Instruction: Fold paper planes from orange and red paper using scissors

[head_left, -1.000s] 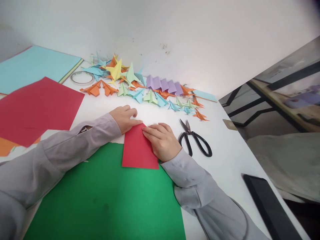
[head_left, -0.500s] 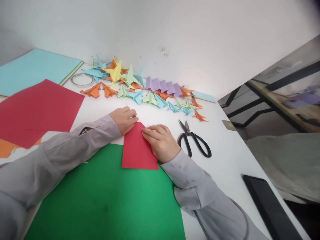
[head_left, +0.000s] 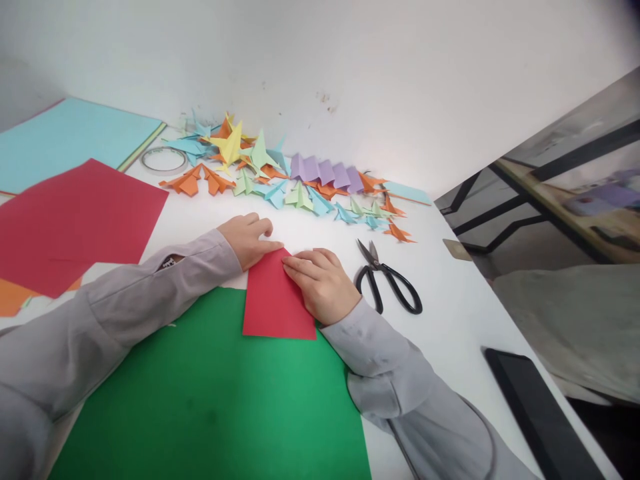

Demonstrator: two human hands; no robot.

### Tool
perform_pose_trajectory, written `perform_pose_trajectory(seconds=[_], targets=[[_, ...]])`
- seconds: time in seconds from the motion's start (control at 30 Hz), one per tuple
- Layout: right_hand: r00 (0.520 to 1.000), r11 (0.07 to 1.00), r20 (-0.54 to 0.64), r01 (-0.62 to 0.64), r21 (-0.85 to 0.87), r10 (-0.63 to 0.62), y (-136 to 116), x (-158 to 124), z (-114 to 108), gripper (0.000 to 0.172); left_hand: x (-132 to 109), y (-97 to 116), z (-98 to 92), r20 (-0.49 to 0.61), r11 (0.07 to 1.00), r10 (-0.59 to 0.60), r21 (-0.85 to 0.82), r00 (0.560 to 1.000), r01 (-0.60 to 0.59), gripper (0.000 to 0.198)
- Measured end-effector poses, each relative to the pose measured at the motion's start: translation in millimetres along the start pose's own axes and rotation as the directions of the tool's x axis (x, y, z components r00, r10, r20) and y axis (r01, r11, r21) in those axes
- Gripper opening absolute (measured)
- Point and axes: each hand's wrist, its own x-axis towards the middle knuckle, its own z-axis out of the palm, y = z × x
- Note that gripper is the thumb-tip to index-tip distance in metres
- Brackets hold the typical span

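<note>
A red sheet of paper with a folded, narrowed top lies over the far edge of a green sheet. At its upper left, my left hand presses the paper's top with an outstretched thumb while the other fingers curl. My right hand is closed, its fingers pressed together along the upper right edge of the red paper; what lies beneath that palm is hidden. Black-handled scissors rest, blades slightly apart, just right of my right hand.
Folded paper shapes in several colours line the wall, along with a purple pleated strip. A tape roll lies left of them. Larger red paper and blue sheets cover the left. A black phone-like device sits near the right edge.
My left thumb has stretched out to the right across the top of the red paper, and the index finger has lifted back. My right hand has stayed in place.
</note>
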Motion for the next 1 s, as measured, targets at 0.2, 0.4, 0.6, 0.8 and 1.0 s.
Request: perform_pose_trajectory(seconds=[0.2,0.4,0.6,0.8,1.0], targets=[[1.000,1.000,0.000,0.006,0.005,-0.006,0.0,0.6,-0.4,0.025,0.7,-0.8,-0.2,-0.009,1.000,0.020,0.004,1.000,-0.020,0.031],[1.000,1.000,0.024,-0.009,0.014,0.009,0.1,0.4,0.6,0.026,0.1,0.8,-1.3,-0.009,1.000,0.010,0.015,1.000,-0.010,0.031],[0.999,1.000,0.032,-0.003,0.002,0.003,0.2,0.7,0.2,0.027,0.1,3.0,-2.6,-0.034,0.999,0.011,0.037,0.999,-0.010,0.029],[1.000,1.000,0.011,0.003,-0.005,-0.002,-0.6,1.2,0.0,0.026,-5.4,7.3,-8.9,-0.137,0.989,0.076,-0.115,0.988,-0.092,0.027],[1.000,1.000,-0.010,-0.002,0.018,0.002,-0.4,0.9,1.6,0.025,-16.2,16.8,-13.6,-0.101,0.932,0.087,-0.342,0.991,-0.117,0.036]])
